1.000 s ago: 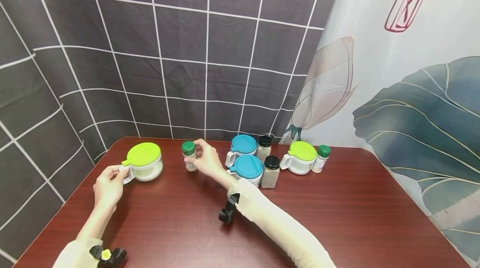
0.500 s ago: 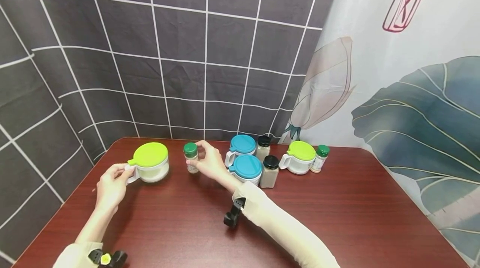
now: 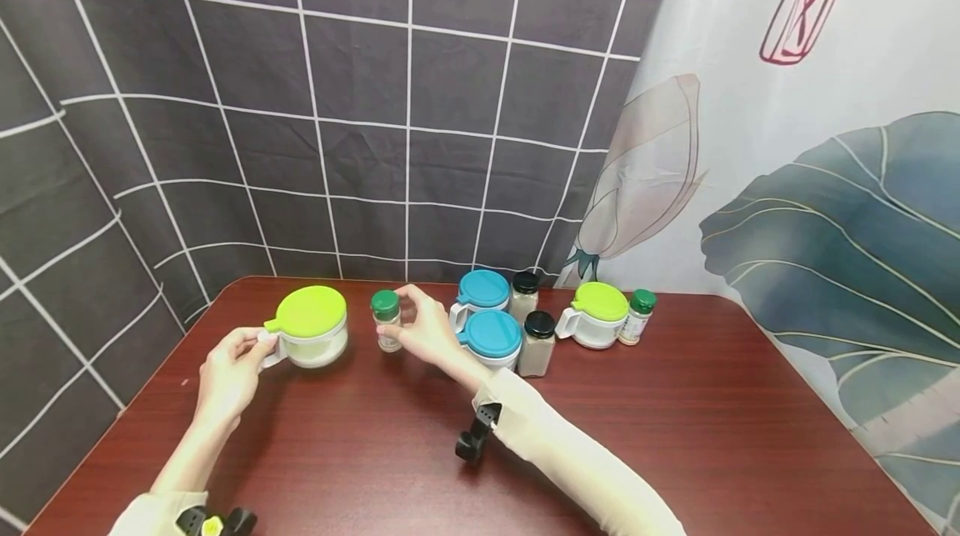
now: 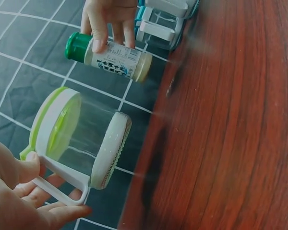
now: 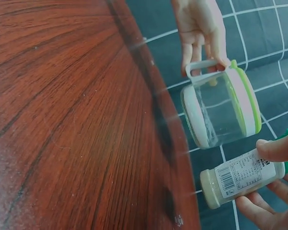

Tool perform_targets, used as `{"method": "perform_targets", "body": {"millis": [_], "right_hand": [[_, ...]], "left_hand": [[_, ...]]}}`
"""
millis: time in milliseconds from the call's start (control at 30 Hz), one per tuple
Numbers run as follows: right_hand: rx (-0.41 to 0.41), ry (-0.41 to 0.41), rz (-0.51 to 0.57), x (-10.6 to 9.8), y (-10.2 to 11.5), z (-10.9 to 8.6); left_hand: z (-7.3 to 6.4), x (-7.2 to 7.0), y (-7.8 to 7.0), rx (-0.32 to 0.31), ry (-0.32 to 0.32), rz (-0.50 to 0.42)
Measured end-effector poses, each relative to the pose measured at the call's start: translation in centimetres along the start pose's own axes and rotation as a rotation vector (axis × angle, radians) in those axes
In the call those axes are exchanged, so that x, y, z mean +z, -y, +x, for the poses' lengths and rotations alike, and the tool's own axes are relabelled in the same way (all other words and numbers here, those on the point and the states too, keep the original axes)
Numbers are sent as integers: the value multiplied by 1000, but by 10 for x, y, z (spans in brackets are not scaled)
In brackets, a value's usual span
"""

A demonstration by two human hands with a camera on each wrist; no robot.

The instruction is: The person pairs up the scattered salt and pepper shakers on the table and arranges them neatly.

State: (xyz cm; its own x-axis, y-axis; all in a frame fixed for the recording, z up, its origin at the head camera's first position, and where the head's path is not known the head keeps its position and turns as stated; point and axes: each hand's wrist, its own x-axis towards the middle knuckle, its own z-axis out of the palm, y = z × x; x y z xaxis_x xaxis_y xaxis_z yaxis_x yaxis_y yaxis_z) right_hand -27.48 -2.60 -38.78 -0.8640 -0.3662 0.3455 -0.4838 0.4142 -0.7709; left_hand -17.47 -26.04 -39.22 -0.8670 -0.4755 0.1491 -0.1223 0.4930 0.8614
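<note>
My left hand [image 3: 228,373] pinches the white handle of a clear seasoning jar [image 3: 311,328] with a lime-green lid. In the left wrist view the jar's white base [image 4: 111,151] hangs above the red-brown tabletop, over a dark shadow. Just right of it, my right hand [image 3: 427,332] grips a small spice bottle [image 3: 387,319] with a green cap and printed label, thumb on one side and fingers on the other. The bottle [image 5: 237,178] is held above the table too, upright in the head view. A narrow gap separates jar and bottle.
Right of my right hand stand two blue-lidded jars [image 3: 492,334], two black-capped shaker bottles [image 3: 537,344], another lime-lidded jar [image 3: 600,315] and another green-capped bottle [image 3: 636,318]. A grey grid-patterned cloth [image 3: 360,161] hangs behind the table [image 3: 360,453].
My left hand has carried the lime-lidded jar to the right, nearer the spice bottle. The right hand and its bottle have shifted slightly right and toward me.
</note>
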Motion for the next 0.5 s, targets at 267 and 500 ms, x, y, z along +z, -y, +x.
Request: {"method": "perform_targets", "body": {"millis": [267, 500], "right_hand": [[-16, 0, 43, -7, 0, -7], [-2, 11, 53, -14, 0, -15]], "left_hand": [[-6, 1, -5, 12, 42, -25], [-10, 2, -6, 46, 77, -23]]}}
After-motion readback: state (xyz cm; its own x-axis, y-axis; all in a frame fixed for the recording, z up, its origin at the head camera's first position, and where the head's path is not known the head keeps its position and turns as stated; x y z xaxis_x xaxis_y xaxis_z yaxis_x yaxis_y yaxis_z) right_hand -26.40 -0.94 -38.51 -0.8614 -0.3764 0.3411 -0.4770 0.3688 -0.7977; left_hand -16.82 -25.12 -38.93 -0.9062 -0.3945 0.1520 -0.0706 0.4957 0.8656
